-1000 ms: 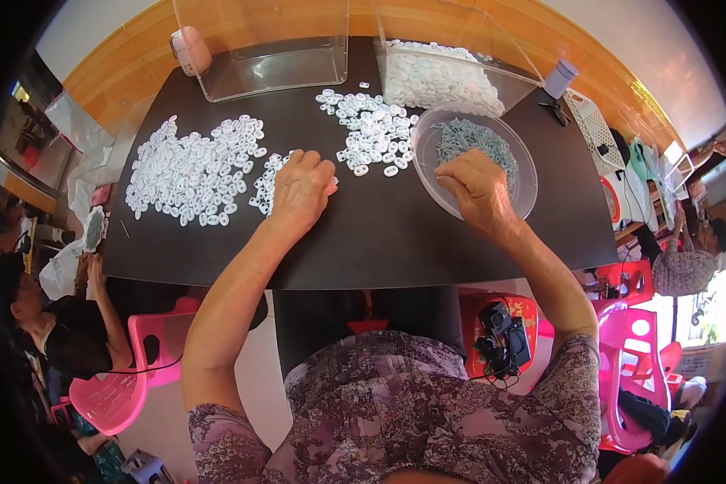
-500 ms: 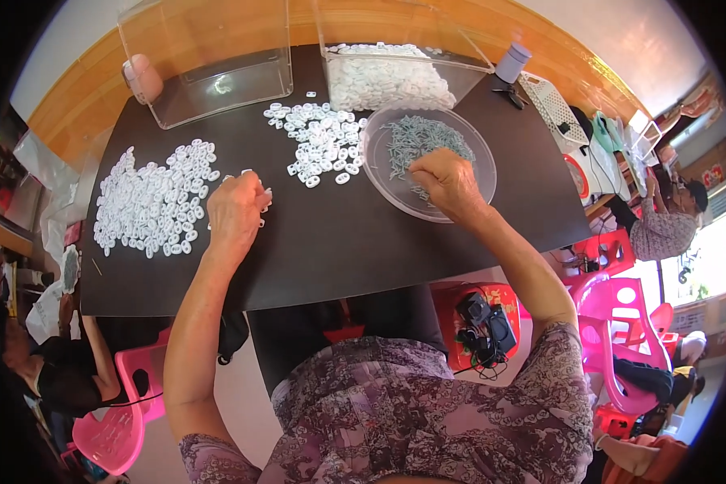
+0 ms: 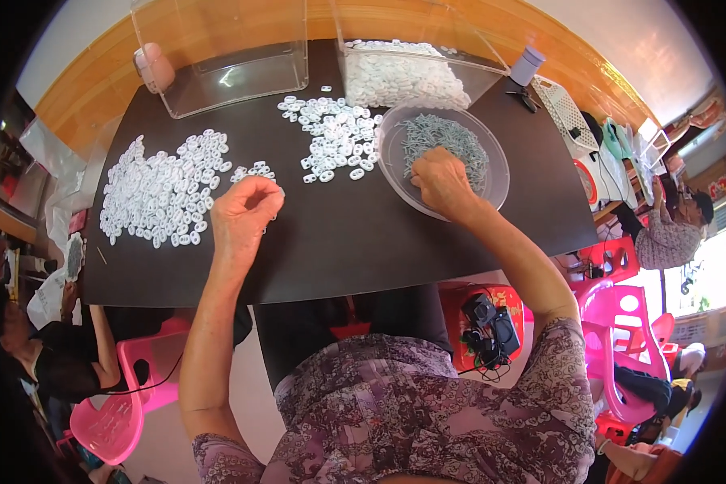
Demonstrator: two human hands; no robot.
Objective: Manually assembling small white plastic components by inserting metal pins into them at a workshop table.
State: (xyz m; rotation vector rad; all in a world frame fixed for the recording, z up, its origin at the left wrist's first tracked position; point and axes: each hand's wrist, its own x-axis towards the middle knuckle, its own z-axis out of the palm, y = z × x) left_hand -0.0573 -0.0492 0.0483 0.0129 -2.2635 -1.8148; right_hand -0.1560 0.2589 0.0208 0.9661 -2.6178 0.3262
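Note:
My left hand (image 3: 240,219) is closed over the table, thumb and forefinger pressed together. What it pinches, if anything, is too small to tell. Around its fingers lie a few small white oval two-holed pieces (image 3: 252,170), partly covered by the hand. My right hand (image 3: 444,185) reaches into a round clear plastic bowl (image 3: 391,173), its curled fingertips down among thin grey screw-like pieces (image 3: 436,133). Those fingertips are hidden from above. A large pile of white oval pieces (image 3: 161,189) spreads left of my left hand; a smaller heap (image 3: 339,133) lies between the hands, farther back.
A clear bin of white pieces (image 3: 407,73) and another clear bin (image 3: 230,89) stand at the back of the dark table (image 3: 339,250). Purple-lidded bottle (image 3: 527,66), black pliers-like tool (image 3: 524,98) and white perforated rack (image 3: 558,113) are right. Other people sit on both sides.
My left hand has turned, showing its thumb and forefinger pinch and more of the white pieces beyond it. My right hand stays in the bowl, fingers lower among the grey pieces. The view shifted slightly.

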